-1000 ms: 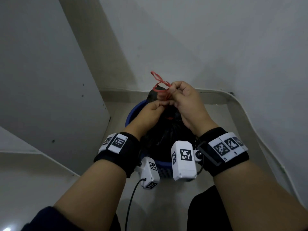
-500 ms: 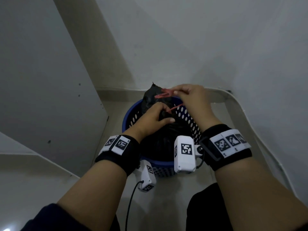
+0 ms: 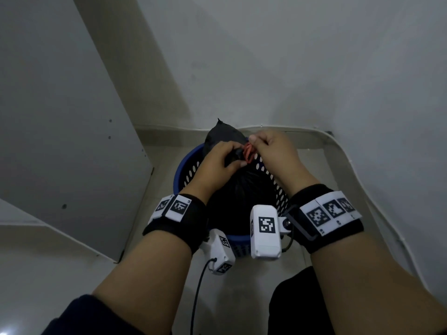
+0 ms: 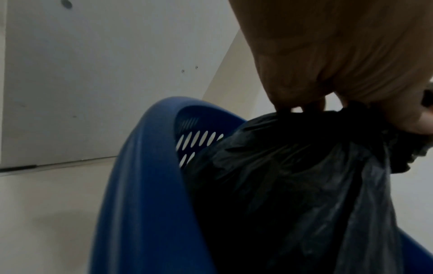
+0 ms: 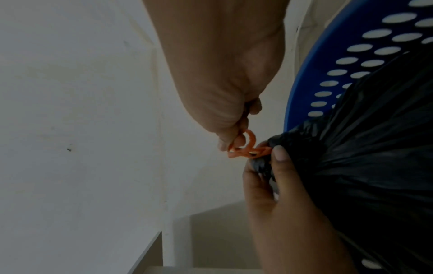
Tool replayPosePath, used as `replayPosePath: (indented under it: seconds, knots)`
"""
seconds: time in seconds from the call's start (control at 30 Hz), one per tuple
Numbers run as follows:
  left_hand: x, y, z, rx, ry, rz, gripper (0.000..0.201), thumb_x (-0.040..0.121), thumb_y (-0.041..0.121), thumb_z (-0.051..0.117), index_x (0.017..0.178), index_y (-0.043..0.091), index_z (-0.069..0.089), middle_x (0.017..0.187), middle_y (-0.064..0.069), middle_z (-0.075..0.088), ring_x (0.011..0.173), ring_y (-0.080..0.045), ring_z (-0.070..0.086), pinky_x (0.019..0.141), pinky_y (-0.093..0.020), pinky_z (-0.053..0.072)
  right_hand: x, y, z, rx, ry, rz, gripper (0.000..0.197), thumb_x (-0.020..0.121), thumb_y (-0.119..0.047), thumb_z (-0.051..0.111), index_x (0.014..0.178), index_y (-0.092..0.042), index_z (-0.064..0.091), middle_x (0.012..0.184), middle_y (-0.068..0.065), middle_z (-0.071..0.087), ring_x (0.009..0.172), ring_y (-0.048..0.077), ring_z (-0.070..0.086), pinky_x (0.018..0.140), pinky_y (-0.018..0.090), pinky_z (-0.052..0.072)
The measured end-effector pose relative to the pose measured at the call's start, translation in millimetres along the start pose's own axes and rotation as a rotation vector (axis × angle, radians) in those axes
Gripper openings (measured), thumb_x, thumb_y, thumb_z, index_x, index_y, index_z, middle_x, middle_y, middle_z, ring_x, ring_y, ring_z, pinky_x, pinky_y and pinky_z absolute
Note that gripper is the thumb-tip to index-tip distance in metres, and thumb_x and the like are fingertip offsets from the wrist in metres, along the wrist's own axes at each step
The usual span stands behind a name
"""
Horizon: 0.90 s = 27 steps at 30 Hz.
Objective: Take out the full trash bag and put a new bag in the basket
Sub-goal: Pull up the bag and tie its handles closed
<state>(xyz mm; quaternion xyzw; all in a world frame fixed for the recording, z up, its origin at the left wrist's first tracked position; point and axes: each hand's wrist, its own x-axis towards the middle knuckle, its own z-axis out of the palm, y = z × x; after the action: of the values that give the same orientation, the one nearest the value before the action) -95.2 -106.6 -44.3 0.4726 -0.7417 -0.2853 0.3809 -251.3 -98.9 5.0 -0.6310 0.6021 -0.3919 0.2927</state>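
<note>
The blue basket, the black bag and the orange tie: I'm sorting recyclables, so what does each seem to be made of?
Blue basket: looks like rigid moulded plastic, smooth matte, with rows of oval holes in its wall.
Black bag: thin plastic film, slightly glossy, creased and gathered at the neck in the left hand.
Orange tie: a narrow stretchy-looking band, perhaps rubber, looped at the neck and pinched by the right hand.

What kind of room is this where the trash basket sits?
Probably a bare indoor corner of a home or office, though I cannot tell which room. A blue basket with a black bag stands on a pale floor, where plain walls meet beside a white cabinet panel.
</note>
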Motion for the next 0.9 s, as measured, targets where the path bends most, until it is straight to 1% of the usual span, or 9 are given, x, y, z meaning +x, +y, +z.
replayPosePath:
  seconds: [0.1, 0.23, 0.47, 0.53, 0.63, 0.67, 0.73, 0.83, 0.9]
  knots:
    - [0.2, -0.3, -6.3, -0.008, -0.022, -0.037, 0.037, 0.078, 0.019, 0.078, 0.113, 0.025, 0.065, 0.109, 0.004, 0.063, 0.103, -0.01, 0.058, 0.095, -0.025, 0.046, 4.2, 11.1, 6.8, 0.021, 0.117, 0.019, 0.02, 0.094, -0.022, 0.059, 0.091, -0.007, 0.072, 0.1, 0.0, 0.044, 0.086, 0.008, 0.046, 0.069, 0.003, 0.035]
    - [-3.3, 1.5, -5.9, -0.163, 0.041, -0.127, 0.037, 0.078, 0.017, 0.078, 0.112, 0.026, 0.068, 0.108, 0.006, 0.07, 0.105, -0.003, 0.061, 0.096, -0.024, 0.049, 6.4, 16.3, 23.1, 0.043, 0.233, 0.015, 0.018, 0.091, -0.018, 0.062, 0.094, -0.004, 0.073, 0.1, -0.002, 0.046, 0.094, 0.014, 0.051, 0.087, 0.024, 0.043]
    - [-8.9, -0.1, -2.8, -0.361, 0.112, -0.208, 0.035, 0.077, 0.015, 0.08, 0.107, 0.02, 0.063, 0.101, -0.003, 0.07, 0.098, -0.016, 0.067, 0.086, -0.029, 0.055, 7.1, 23.7, 35.6, 0.088, 0.348, 0.029, 0.009, 0.084, -0.023, 0.071, 0.08, -0.017, 0.076, 0.121, -0.011, 0.042, 0.121, 0.016, 0.04, 0.1, 0.028, 0.038]
    - [-8.7, -2.8, -2.2, -0.395, 0.13, -0.237, 0.033, 0.075, 0.018, 0.08, 0.103, 0.022, 0.064, 0.102, -0.006, 0.07, 0.099, -0.019, 0.067, 0.089, -0.036, 0.055, 6.6, 25.2, 33.5, 0.06, 0.329, 0.012, 0.007, 0.082, -0.027, 0.072, 0.08, -0.021, 0.077, 0.108, -0.012, 0.048, 0.113, 0.016, 0.047, 0.096, 0.029, 0.042]
    - [-9.7, -2.2, -1.9, -0.416, 0.14, -0.244, 0.028, 0.077, 0.016, 0.08, 0.1, 0.021, 0.065, 0.104, -0.007, 0.07, 0.099, -0.019, 0.067, 0.087, -0.032, 0.054, 2.4, 22.2, 32.0, 0.123, 0.229, 0.01, 0.009, 0.085, -0.018, 0.068, 0.08, -0.017, 0.075, 0.073, -0.002, 0.065, 0.063, 0.008, 0.059, 0.063, 0.02, 0.047]
    - [-9.8, -1.1, -2.0, -0.415, 0.143, -0.239, 0.026, 0.078, 0.014, 0.079, 0.1, 0.019, 0.065, 0.104, -0.006, 0.07, 0.098, -0.018, 0.067, 0.086, -0.029, 0.054, -0.6, 20.0, 33.4, 0.149, 0.235, 0.021, 0.009, 0.086, -0.015, 0.066, 0.081, -0.017, 0.073, 0.069, -0.002, 0.067, 0.059, 0.01, 0.061, 0.06, 0.022, 0.05]
    - [-9.1, 0.2, -2.4, -0.393, 0.149, -0.237, 0.023, 0.079, 0.016, 0.078, 0.098, 0.022, 0.066, 0.102, -0.003, 0.069, 0.095, -0.017, 0.066, 0.084, -0.028, 0.054, -5.8, 20.6, 38.0, 0.078, 0.267, -0.004, 0.015, 0.089, -0.012, 0.059, 0.089, -0.018, 0.073, 0.077, -0.002, 0.071, 0.071, 0.014, 0.066, 0.07, 0.03, 0.056]
    - [-5.4, -4.4, -1.0, -0.321, 0.197, -0.281, 0.02, 0.079, 0.026, 0.078, 0.089, 0.037, 0.064, 0.09, -0.001, 0.066, 0.088, -0.019, 0.064, 0.077, -0.029, 0.051, -14.9, 17.8, 43.4, -0.111, 0.144, -0.021, 0.032, 0.096, -0.01, 0.043, 0.118, -0.015, 0.066, 0.103, 0.007, 0.071, 0.089, 0.017, 0.064, 0.076, 0.019, 0.043]
    - [-3.4, -7.6, 0.7, -0.325, 0.258, -0.351, 0.021, 0.078, 0.028, 0.079, 0.092, 0.036, 0.065, 0.085, -0.001, 0.065, 0.086, -0.02, 0.064, 0.077, -0.03, 0.052, -18.2, 13.5, 44.3, -0.01, -0.012, 0.058, 0.041, 0.097, -0.011, 0.038, 0.133, -0.018, 0.054, 0.12, 0.007, 0.065, 0.104, 0.018, 0.06, 0.083, 0.019, 0.042]
